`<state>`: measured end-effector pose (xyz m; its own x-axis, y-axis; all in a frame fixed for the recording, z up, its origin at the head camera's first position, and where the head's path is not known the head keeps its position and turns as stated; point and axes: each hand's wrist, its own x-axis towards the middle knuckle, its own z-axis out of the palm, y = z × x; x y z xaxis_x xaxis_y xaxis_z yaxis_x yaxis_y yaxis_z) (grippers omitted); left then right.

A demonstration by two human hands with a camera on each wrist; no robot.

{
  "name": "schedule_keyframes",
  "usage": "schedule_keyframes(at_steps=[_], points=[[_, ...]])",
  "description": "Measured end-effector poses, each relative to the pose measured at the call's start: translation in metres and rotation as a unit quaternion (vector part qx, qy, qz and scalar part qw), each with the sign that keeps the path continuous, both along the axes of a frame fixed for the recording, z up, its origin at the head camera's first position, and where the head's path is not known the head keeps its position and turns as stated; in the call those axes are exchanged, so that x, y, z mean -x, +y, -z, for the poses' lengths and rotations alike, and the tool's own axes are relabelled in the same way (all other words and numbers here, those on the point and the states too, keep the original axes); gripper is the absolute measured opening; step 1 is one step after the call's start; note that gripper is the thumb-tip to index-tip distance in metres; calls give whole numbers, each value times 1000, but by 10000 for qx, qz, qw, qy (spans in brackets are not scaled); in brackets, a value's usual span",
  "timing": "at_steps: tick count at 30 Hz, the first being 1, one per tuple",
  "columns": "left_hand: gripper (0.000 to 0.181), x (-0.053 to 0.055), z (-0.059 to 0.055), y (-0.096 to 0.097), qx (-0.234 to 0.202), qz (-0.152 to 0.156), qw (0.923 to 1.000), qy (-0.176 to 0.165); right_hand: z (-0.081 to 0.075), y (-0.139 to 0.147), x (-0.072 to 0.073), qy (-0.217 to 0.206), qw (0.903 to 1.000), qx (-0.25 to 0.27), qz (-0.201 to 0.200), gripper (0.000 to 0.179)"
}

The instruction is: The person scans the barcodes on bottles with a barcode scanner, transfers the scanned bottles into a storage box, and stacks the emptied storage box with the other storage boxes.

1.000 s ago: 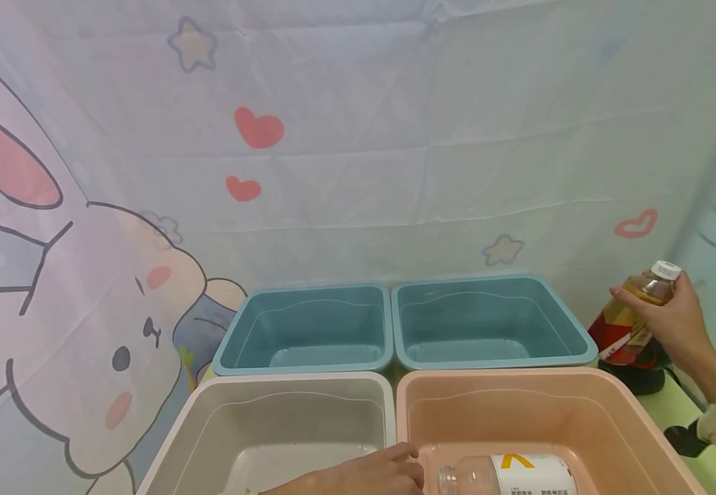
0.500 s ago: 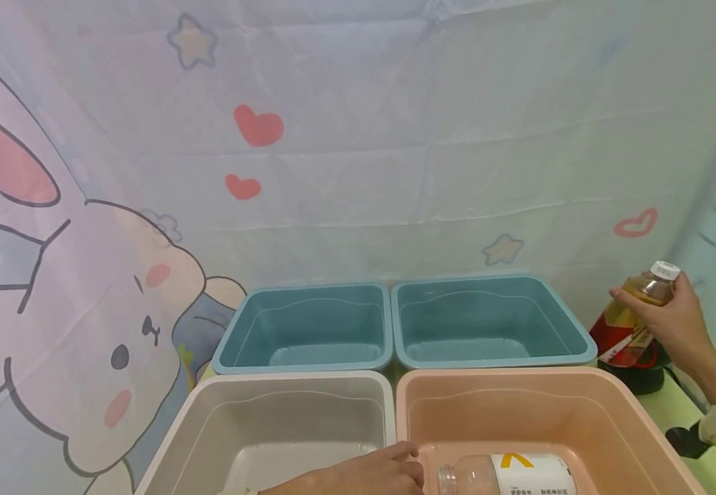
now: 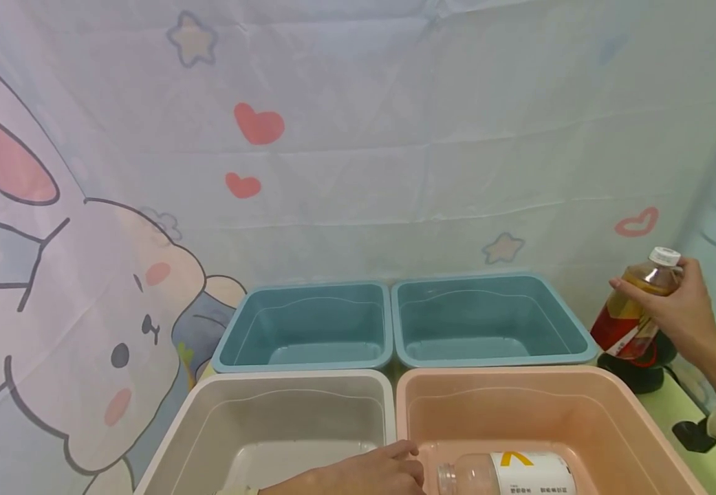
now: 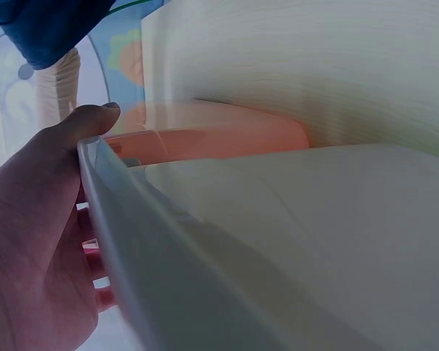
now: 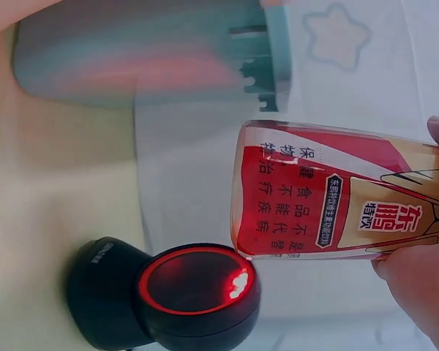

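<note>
My right hand (image 3: 686, 309) grips a drink bottle (image 3: 626, 320) near its neck. The bottle has a white cap, amber liquid and a red and gold label; it tilts, base down to the left. Just below its base is a black scanner (image 5: 197, 300) with a lit red ring, apart from the bottle. My left hand (image 3: 373, 474) holds the rim of the off-white bin (image 3: 289, 378) where it meets the peach bin (image 3: 518, 378). In the left wrist view, the thumb (image 4: 88, 121) lies over that rim. A clear bottle (image 3: 518, 474) with a white label lies inside the peach bin.
Two blue bins, the left one (image 3: 305, 368) and the right one (image 3: 500, 361), stand behind the front pair. A black object (image 3: 695, 435) lies on the pale green table (image 3: 661, 409) near my right sleeve. A printed cloth (image 3: 358, 137) hangs behind everything.
My right hand has lifted the drink bottle slightly, up from the scanner and a little to the right. The left hand and the bottle in the peach bin stay put.
</note>
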<state>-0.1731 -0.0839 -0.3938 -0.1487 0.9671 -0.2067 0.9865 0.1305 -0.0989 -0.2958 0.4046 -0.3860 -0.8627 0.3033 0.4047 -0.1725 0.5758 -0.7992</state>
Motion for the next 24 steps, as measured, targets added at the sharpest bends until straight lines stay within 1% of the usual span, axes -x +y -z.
schedule_keyframes(at_steps=[2, 5, 7, 11, 13, 19, 22, 24], points=[[26, 0, -1, 0, -21, 43, 10000, 42, -4, -3, -1, 94, 9999, -47, -46, 77], [26, 0, -1, -1, -10, 56, 10000, 17, -11, -7, -2, 185, 9995, -240, -69, 83], [28, 1, -1, -1, 9, -8, 9999, -112, -17, -10, -3, 228, 9990, -394, -53, 84], [25, 1, -1, -2, -56, 52, 10000, -60, -28, -16, -4, 259, 9974, -667, 27, 85], [23, 0, -1, -2, -115, 139, 9998, 60, -34, -20, -4, 294, 9966, -764, 36, 84], [21, 0, 0, -2, -235, 216, 9992, 232, -50, -33, -7, 518, 9948, -849, -203, 77], [20, -1, 0, -3, -277, 254, 9987, 332, -57, -42, -8, 434, 9940, -911, -414, 81], [19, -1, 0, -3, -288, 262, 9987, 340, -61, -47, -9, 374, 9926, -999, -581, 80]])
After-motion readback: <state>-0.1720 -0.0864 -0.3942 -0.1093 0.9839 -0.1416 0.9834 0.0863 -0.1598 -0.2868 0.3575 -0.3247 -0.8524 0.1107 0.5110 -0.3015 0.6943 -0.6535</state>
